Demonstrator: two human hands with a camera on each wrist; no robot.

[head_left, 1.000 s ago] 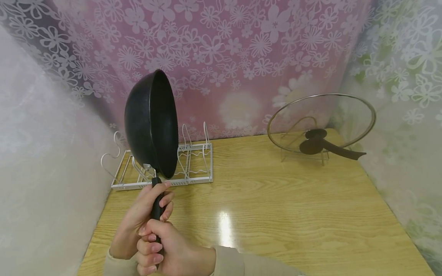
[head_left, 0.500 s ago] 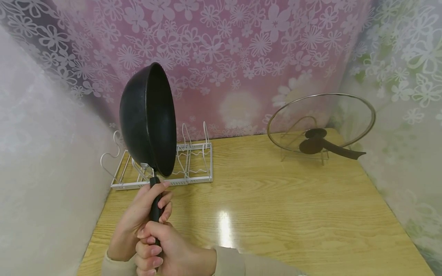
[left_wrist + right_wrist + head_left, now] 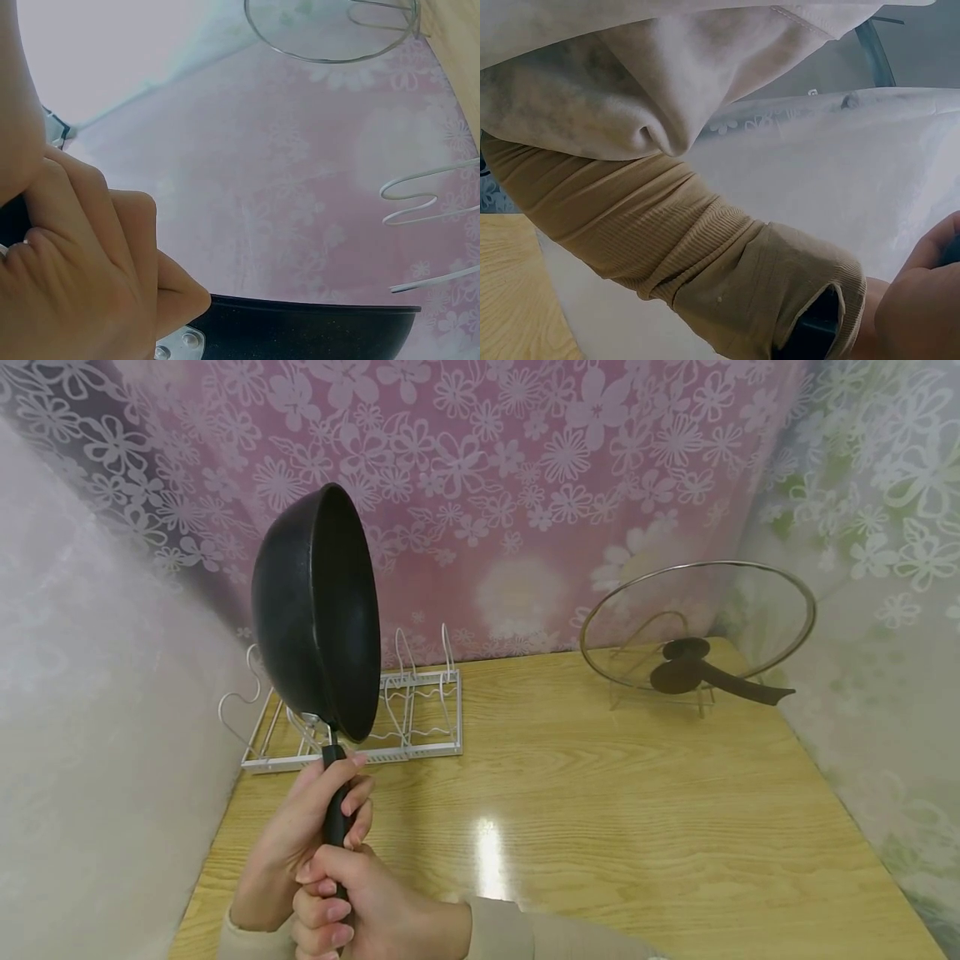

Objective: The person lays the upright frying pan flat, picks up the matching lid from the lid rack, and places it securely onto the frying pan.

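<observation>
Pink flowered backdrop (image 3: pixel 525 527) rises at twelve o'clock behind a wood-grain table (image 3: pixel 600 793). Both hands are curled round one black handle (image 3: pixel 335 810): the left hand (image 3: pixel 303 818) grips its upper part, the right hand (image 3: pixel 371 902) the part toward six o'clock. Next comes a riveted metal bracket (image 3: pixel 180 345), then the pan (image 3: pixel 288 610), held up at twelve o'clock from the fists, its hollow facing roughly three. It is deep, round and black, with a thin rim. It looks stiff and hardly fragile, probably heavy at the bowl end, so it may tip or twist; both hands along the handle seem the best hold, the smooth bowl a poorer one. Beyond, roughly from eleven to one, sits a white wire rack (image 3: pixel 408 755); contact cannot be judged. At two o'clock stands a tilted glass lid (image 3: pixel 678 677).
</observation>
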